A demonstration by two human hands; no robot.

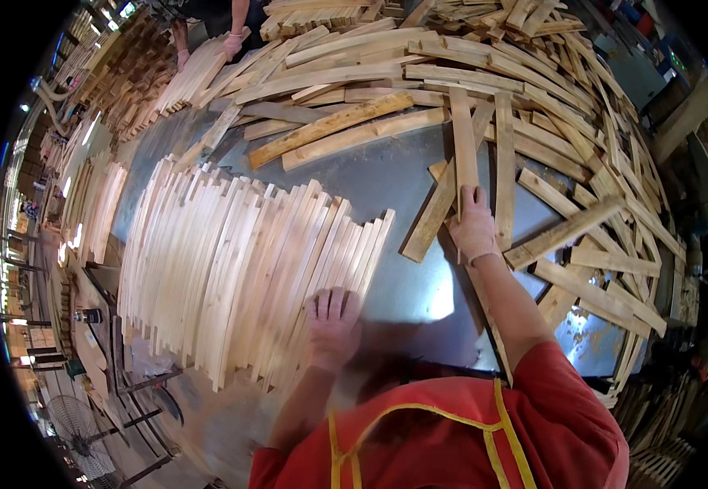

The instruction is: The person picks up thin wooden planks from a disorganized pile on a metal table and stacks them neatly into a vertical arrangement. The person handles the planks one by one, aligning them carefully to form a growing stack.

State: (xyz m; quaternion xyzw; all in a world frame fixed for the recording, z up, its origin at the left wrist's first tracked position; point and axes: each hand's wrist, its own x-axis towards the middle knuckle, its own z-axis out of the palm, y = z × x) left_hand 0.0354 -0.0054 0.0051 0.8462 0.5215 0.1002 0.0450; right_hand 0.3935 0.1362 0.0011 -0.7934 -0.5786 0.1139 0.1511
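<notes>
At one grey table point(407, 183), I have two hands at work: one left hand point(335, 330) and one right hand point(474, 230). I hold one slat point(464, 143). My table carries one long row of pale slats point(232, 261), well over twenty by my count, and one heap of loose boards point(533, 73), dozens strong, too overlapped for me to number exactly. I see one co-worker, two bare forearms' worth of hands point(233, 45) showing, and one round wire fan point(77, 436).
</notes>
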